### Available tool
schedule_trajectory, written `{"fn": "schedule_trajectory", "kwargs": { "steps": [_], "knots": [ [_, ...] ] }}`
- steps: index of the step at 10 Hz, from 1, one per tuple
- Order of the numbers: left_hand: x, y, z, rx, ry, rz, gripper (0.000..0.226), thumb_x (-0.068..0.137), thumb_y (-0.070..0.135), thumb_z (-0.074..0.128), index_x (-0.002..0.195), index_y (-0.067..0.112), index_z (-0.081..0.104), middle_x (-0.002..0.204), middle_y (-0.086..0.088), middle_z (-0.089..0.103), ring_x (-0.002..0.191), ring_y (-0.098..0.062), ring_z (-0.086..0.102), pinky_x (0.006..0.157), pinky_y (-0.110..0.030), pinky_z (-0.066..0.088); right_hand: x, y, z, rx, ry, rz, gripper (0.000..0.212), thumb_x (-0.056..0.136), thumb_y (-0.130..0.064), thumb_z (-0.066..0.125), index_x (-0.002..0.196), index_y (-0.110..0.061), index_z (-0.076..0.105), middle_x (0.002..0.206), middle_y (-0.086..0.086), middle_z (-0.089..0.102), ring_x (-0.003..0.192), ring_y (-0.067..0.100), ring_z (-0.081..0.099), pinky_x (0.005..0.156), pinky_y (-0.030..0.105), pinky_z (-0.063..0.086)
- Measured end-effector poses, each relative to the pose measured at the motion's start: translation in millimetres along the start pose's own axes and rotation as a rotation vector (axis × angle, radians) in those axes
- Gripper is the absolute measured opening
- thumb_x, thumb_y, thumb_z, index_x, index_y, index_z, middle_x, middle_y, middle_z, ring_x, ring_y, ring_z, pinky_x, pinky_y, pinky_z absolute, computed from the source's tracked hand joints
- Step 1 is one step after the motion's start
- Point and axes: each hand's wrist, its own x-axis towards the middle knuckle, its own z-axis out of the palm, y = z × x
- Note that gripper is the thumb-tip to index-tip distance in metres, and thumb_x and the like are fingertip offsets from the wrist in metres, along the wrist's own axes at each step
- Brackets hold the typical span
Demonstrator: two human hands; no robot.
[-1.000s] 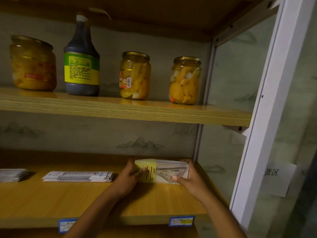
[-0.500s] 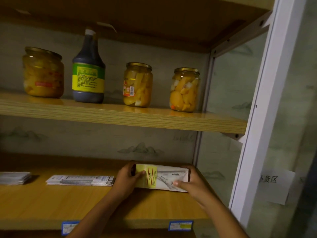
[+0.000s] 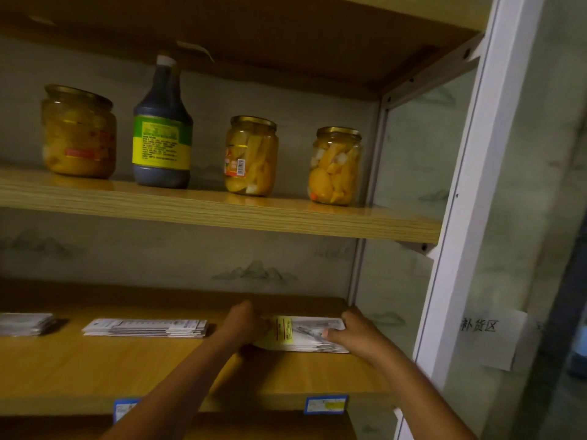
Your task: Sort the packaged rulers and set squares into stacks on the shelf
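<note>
Set-square packs (image 3: 305,335) lie in a flat stack at the right end of the lower shelf (image 3: 158,366), near the white upright (image 3: 470,192), and I see my left hand (image 3: 241,322) cupped on the stack's left end and my right hand (image 3: 355,333) gripping its right end, fingers curled over the top. Further left, a ruler stack (image 3: 146,328) sits apart, another stack (image 3: 23,323) lies at the frame edge, and bare wood runs to the front lip.
</note>
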Motion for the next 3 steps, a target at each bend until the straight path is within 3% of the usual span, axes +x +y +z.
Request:
{"fn": "schedule_trajectory", "kwargs": {
  "steps": [1, 2, 3],
  "knots": [
    [-2.2, -1.6, -3.1, 0.143, 0.031, 0.079, 0.039, 0.091, 0.031, 0.062, 0.122, 0.007, 0.06, 0.121, -0.013, 0.063, 0.108, -0.027, 0.061, 0.079, -0.03, 0.049, -1.3, -2.7, -2.4, -0.064, -0.008, -0.028, 0.059, 0.092, -0.051, 0.059, 0.133, -0.011, 0.047, 0.124, 0.005, 0.053, 0.109, 0.02, 0.056, 0.092, 0.034, 0.049],
    [-2.9, -3.2, -4.1, 0.162, 0.105, 0.192, 0.048, 0.09, 0.034, 0.061, 0.132, 0.012, 0.052, 0.13, -0.013, 0.057, 0.116, -0.031, 0.056, 0.094, -0.037, 0.05, -3.3, -3.7, -5.2, -0.045, 0.068, -0.045, 0.069, 0.096, -0.048, 0.055, 0.149, -0.01, 0.033, 0.149, 0.012, 0.04, 0.135, 0.029, 0.041, 0.106, 0.035, 0.039],
    [-6.2, -1.2, -9.9, 0.194, 0.145, 0.287, 0.046, 0.088, 0.035, 0.063, 0.128, 0.014, 0.052, 0.127, -0.01, 0.056, 0.115, -0.03, 0.057, 0.092, -0.04, 0.051, -7.1, -6.7, -4.8, -0.039, 0.167, -0.122, 0.06, 0.095, -0.043, 0.059, 0.144, -0.014, 0.04, 0.143, 0.009, 0.043, 0.134, 0.027, 0.041, 0.106, 0.034, 0.039]
  ]
}}
